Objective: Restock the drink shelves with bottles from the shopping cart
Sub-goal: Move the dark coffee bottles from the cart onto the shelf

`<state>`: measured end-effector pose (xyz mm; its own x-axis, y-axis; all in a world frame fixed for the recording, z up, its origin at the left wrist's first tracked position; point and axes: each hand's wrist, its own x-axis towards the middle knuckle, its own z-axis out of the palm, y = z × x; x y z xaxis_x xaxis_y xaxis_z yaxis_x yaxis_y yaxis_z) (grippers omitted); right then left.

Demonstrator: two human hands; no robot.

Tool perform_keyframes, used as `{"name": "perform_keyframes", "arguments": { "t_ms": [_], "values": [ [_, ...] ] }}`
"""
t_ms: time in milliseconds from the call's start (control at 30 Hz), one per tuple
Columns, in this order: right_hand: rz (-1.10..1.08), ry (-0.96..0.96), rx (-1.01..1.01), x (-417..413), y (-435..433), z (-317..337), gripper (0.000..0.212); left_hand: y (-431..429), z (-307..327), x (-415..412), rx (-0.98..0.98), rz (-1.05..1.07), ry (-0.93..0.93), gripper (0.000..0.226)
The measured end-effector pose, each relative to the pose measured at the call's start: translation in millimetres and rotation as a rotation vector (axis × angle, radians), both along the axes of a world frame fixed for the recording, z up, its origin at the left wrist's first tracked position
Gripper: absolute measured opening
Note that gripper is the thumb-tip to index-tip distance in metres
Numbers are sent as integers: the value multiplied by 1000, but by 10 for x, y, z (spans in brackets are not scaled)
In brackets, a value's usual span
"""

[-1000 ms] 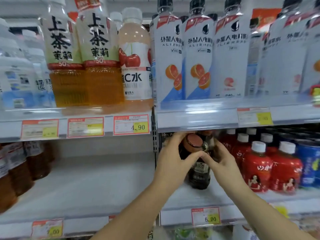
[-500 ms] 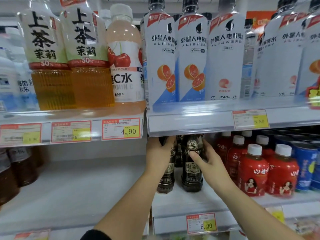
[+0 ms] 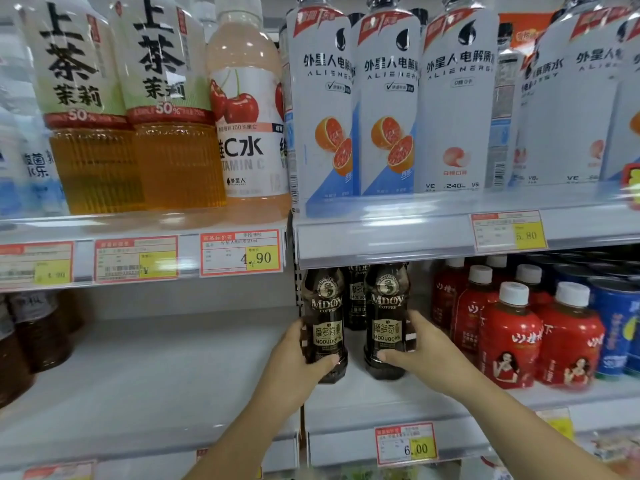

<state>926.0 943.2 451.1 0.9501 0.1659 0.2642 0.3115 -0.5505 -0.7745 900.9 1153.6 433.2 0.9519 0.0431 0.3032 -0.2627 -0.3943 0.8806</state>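
Two grips are working here, each clamping one dark coffee bottle on the lower shelf [image 3: 346,410]. The left grip [image 3: 294,362] is curling round the low body of the left bottle [image 3: 323,320], with the thumb lying across the front near the base. The right grip [image 3: 426,355] is holding the right bottle [image 3: 386,317] the same way from its outer side. Between the grips and further back, a third coffee bottle [image 3: 356,299] is standing. Just outside the right grip, red bottles [image 3: 509,341] are crowding close.

Both held bottles are looking full, so they are probably carrying some weight. Their bodies seem stiff, and the glossy sleeves are likely offering a slick surface. Holding low on the waist, as now, is giving good control of the base. A knock against the red neighbours is the likely hazard.

Each long axis is running vertically, necks reaching up behind the upper shelf edge and labels facing the person. The left bottle is leaning very slightly; whether its base is sitting flat cannot be told.
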Motion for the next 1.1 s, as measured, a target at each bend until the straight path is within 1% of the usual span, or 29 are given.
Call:
{"name": "perform_keyframes", "arguments": {
  "t_ms": [67,167,267,367,600,767,867,933,1000,1067,1100],
  "values": [
    [-26,-21,-24,33,32,7,59,4,33,61,38,19,0,60],
    [-54,-52,-30,109,131,26,61,-35,38,191,23,56,2,65],
    [-62,-41,-20,199,209,18,57,-73,13,321,10,87,-15,59],
    [-60,-65,-51,274,262,19,54,-101,25,407,11,89,-20,50],
    [-61,-51,-27,409,368,-21,56,-115,31,484,48,117,-29,53],
    [-52,-52,-16,433,369,-55,57,-68,17,513,91,85,-30,49],
    [-36,-35,16,354,354,-35,59,-51,55,466,131,29,-11,48],
    [-76,-86,51,217,328,-13,58,-37,87,371,168,-27,-23,50],
    [-165,-214,79,14,315,-29,54,17,101,191,195,-48,-79,56],
    [-201,-357,79,-232,371,-94,41,126,81,-101,295,45,-142,59],
    [-164,-414,75,-374,444,-137,33,204,51,-279,340,108,-188,56]
  ]
}}
